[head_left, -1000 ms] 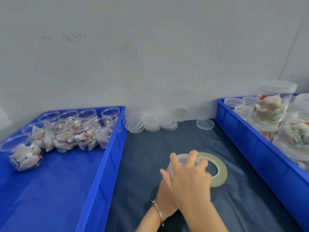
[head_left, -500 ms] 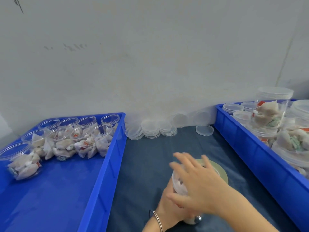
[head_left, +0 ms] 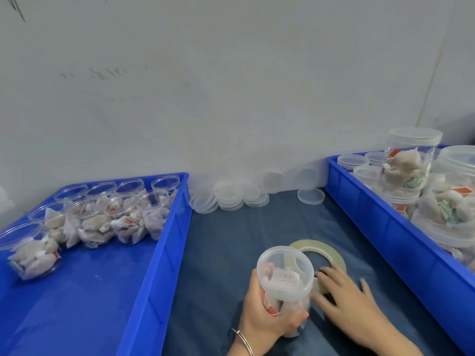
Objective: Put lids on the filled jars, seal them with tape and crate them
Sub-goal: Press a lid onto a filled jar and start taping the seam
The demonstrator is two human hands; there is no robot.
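Observation:
My left hand (head_left: 264, 313) grips a clear lidded jar (head_left: 285, 276) full of white sachets, standing on the dark mat near the front. Right behind and beside the jar lies a roll of pale tape (head_left: 322, 249), flat on the mat. My right hand (head_left: 344, 298) rests on the near edge of that roll, fingers spread and fairly straight; its fingertips touch the tape next to the jar. The blue crate on the left (head_left: 177, 227) holds several open filled jars (head_left: 123, 217). The blue crate on the right (head_left: 380, 217) holds lidded filled jars (head_left: 408, 160), some stacked.
Stacks of loose clear lids (head_left: 228, 199) line the wall at the back of the dark mat (head_left: 231, 253), with a single lid (head_left: 311, 196) near the right crate. A grey wall closes off the far side. The crates flank the mat on both sides.
My right hand left the jar's lid and dropped onto the tape roll to the right. The jar's lid is now uncovered; my left hand keeps holding the jar.

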